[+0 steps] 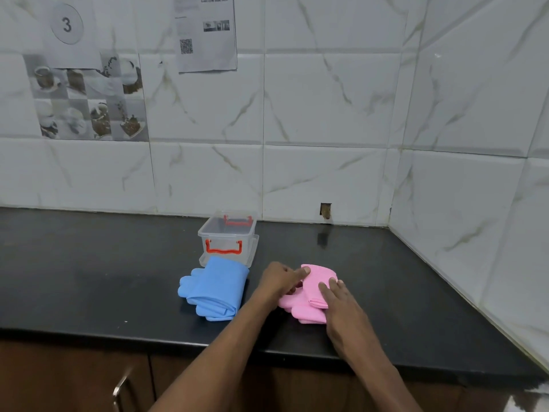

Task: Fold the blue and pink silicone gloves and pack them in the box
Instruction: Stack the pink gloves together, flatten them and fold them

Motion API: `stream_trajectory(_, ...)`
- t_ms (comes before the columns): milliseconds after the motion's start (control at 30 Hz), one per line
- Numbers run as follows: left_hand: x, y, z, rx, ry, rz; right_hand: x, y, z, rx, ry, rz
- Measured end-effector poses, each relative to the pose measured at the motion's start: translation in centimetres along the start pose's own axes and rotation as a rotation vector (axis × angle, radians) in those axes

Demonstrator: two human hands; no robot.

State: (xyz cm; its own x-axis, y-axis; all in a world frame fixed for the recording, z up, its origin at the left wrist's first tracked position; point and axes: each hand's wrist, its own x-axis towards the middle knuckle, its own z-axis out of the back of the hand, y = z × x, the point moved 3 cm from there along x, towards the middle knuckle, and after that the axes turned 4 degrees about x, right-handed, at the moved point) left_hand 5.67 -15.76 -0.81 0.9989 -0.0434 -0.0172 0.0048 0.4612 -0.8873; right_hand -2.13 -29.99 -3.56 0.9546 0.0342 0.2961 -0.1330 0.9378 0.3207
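Note:
The blue gloves (214, 289) lie folded on the black counter, their far edge touching the box. Behind them stands the clear plastic box (227, 237) with red clasps, open on top. The pink gloves (309, 295) lie folded to the right of the blue ones. My left hand (279, 282) rests on the pink gloves' left side, its fingers pinching the far edge. My right hand (338, 298) lies flat on their right side, pressing them down.
The black counter (89, 278) runs left and right, its front edge close to me. Tiled walls close off the back and the right side. Wooden cabinet doors with a metal handle (121, 388) sit below.

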Motion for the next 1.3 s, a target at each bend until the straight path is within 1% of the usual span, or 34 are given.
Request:
stream_trajectory(100,0.2,0.2,0.2,-0.080,0.041,0.047,-0.1,0.2,0.1,-0.007,0.010,0.036)
stream_trajectory(300,-0.4,0.6,0.4,-0.095,0.023,0.016,-0.8,1.0,0.5,0.001,-0.015,0.163)
stream_trajectory(400,-0.7,0.2,0.5,-0.008,0.008,-0.016,-1.5,1.2,0.2,-0.020,0.006,0.205)
stream_trajectory(500,-0.7,-0.3,0.0,0.115,-0.059,-0.064,-1.7,1.3,0.0,-0.116,0.066,0.188)
stream_trajectory(567,-1.0,-0.8,-0.2,0.233,-0.133,-0.130,-1.8,1.6,0.0,-0.161,0.097,0.183)
stream_trajectory(600,-1.1,-1.1,-0.4,0.331,-0.194,-0.190,-1.8,1.7,0.0,-0.170,0.112,0.183)
stream_trajectory(667,-1.8,-2.0,-0.8,0.573,-0.342,-0.422,-2.1,1.9,0.1,-0.162,0.145,0.178)
stream_trajectory(700,-2.3,-2.6,-1.3,0.666,-0.381,-0.558,-2.2,2.0,0.2,-0.149,0.163,0.179)
stream_trajectory(733,-2.7,-2.8,-1.7,0.701,-0.339,-0.646,-2.3,2.0,0.4,-0.134,0.179,0.183)
stream_trajectory(767,-2.7,-2.6,-2.3,0.705,-0.261,-0.674,-2.4,2.1,0.6,-0.113,0.196,0.186)
stream_trajectory(833,-2.8,-1.0,-3.1,0.676,-0.089,-0.609,-2.4,2.2,1.1,-0.032,0.239,0.191)
stream_trajectory(867,-2.7,-0.2,-3.2,0.662,-0.040,-0.577,-2.3,2.1,1.4,0.044,0.262,0.191)
stream_trajectory(933,-2.6,0.9,-3.0,0.630,0.006,-0.548,-2.2,1.5,2.3,0.288,0.273,0.170)
stream_trajectory(967,-2.5,1.0,-2.9,0.613,0.014,-0.546,-2.1,1.1,2.8,0.406,0.246,0.152)
stream_trajectory(1033,-2.3,0.9,-2.9,0.620,0.012,-0.549,-1.7,0.1,3.8,0.531,0.087,0.081)
stream_trajectory(1100,-2.3,0.8,-3.2,0.654,-0.020,-0.562,-1.2,-0.7,3.9,0.534,-0.096,-0.011)
stream_trajectory(1133,-2.4,0.8,-3.3,0.670,-0.035,-0.563,-0.8,-0.7,3.9,0.515,-0.135,-0.018)
stream_trajectory(1200,-2.1,0.9,-3.4,0.722,-0.045,-0.548,0.4,-0.3,3.4,0.453,-0.122,0.023)
stream_trajectory(1300,-1.7,1.2,-3.7,0.761,-0.037,-0.537,2.2,0.3,2.2,0.303,0.000,0.055)
